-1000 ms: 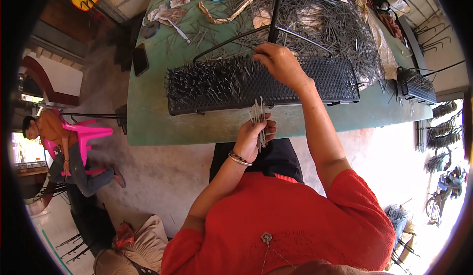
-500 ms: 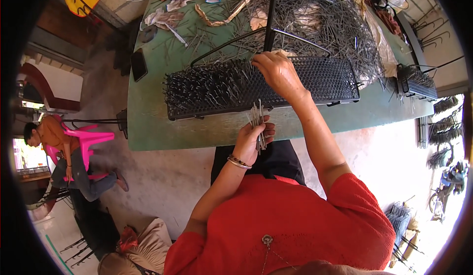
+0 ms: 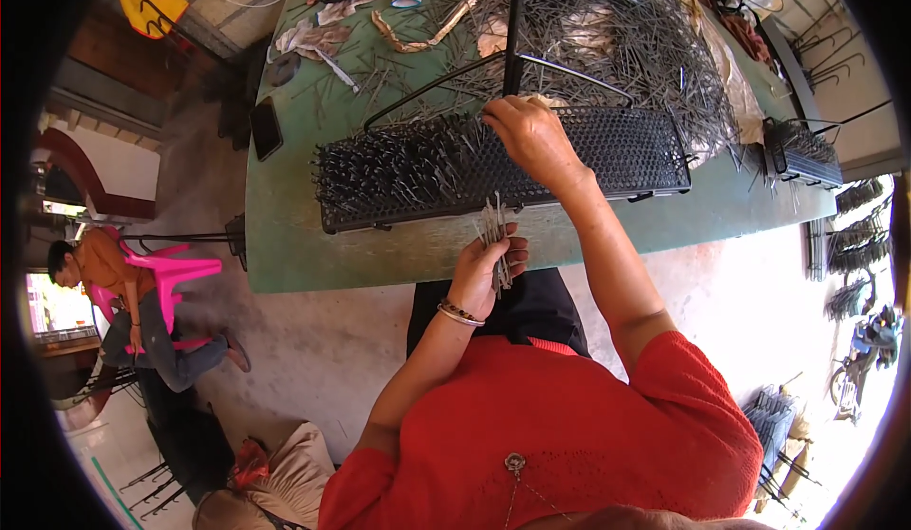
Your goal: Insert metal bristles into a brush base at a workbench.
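A bundle of thin grey metal rods (image 3: 494,219) stands upright in my left hand (image 3: 477,269), fingers closed round it, just in front of the rack. My right hand (image 3: 537,143) is over the middle of a long black perforated rack (image 3: 617,155), thumb and fingers pinched together. Whatever sits in that pinch is too small or hidden to make out. Many dark rods (image 3: 394,174) stand packed in the rack's left part; its right part shows bare holes. A black upright bar (image 3: 514,32) with slanting braces rises behind the rack.
A large heap of loose rods (image 3: 636,51) covers the far side of the green table (image 3: 370,262). A phone (image 3: 267,128) lies at the left edge. Another filled rack (image 3: 802,153) is at far right. A person (image 3: 119,269) sits on a pink chair (image 3: 180,278) at left.
Both hands keep nearly the same place and grip. The view has shifted very slightly; I see no rod added or let go.
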A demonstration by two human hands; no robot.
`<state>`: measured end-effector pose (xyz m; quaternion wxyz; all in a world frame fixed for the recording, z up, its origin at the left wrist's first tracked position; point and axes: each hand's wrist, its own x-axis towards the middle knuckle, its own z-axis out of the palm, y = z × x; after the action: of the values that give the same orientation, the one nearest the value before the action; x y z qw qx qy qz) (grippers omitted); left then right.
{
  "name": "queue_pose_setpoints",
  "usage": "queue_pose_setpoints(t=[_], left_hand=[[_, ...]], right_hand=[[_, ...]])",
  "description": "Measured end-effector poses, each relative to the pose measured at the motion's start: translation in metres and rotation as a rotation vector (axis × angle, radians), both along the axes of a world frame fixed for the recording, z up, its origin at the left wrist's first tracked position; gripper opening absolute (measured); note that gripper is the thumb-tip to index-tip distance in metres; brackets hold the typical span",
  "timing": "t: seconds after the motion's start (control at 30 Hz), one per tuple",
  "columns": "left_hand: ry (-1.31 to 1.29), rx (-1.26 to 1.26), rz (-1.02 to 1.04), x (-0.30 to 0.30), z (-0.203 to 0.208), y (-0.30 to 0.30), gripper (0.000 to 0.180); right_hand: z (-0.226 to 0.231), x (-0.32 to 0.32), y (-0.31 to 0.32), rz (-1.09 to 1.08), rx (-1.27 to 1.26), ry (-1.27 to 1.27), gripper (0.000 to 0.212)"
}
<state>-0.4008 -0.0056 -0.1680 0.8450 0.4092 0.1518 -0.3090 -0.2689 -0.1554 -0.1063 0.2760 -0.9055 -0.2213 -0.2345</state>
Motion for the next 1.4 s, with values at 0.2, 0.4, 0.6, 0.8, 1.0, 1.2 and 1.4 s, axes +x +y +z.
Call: queue_pose_setpoints(t=[0.2, 0.4, 0.6, 0.8, 1.0, 1.2, 1.4], left_hand=[[0.006, 0.014, 0.000, 0.000, 0.001, -0.001, 0.028], [0.004, 0.015, 0.001, 0.001, 0.000, -0.001, 0.028], [0.005, 0.005, 0.002, 0.002, 0.002, -0.001, 0.028], [-0.009, 0.006, -0.021, 0.002, 0.001, -0.001, 0.028], [-0.042, -0.071, 0.003, 0.007, 0.007, -0.005, 0.028], [-0.026, -0.078, 0.049, 0.011, 0.011, -0.005, 0.024], [-0.017, -0.055, 0.044, 0.007, 0.007, -0.003, 0.022]], right_hand=[[0.003, 0.006, -0.005, 0.049, -0.095, 0.016, 0.011], [0.008, 0.012, -0.003, 0.090, -0.154, 0.033, 0.013], [-0.009, 0.007, -0.001, -0.013, -0.044, 0.133, 0.013], [-0.002, -0.005, -0.004, -0.037, 0.165, 0.131, 0.022], [0.007, -0.007, 0.000, -0.114, 0.538, 0.086, 0.029], [-0.022, 0.000, 0.000, -0.136, 0.542, 0.094, 0.028], [-0.034, 0.001, 0.000, -0.100, 0.416, -0.067, 0.019]])
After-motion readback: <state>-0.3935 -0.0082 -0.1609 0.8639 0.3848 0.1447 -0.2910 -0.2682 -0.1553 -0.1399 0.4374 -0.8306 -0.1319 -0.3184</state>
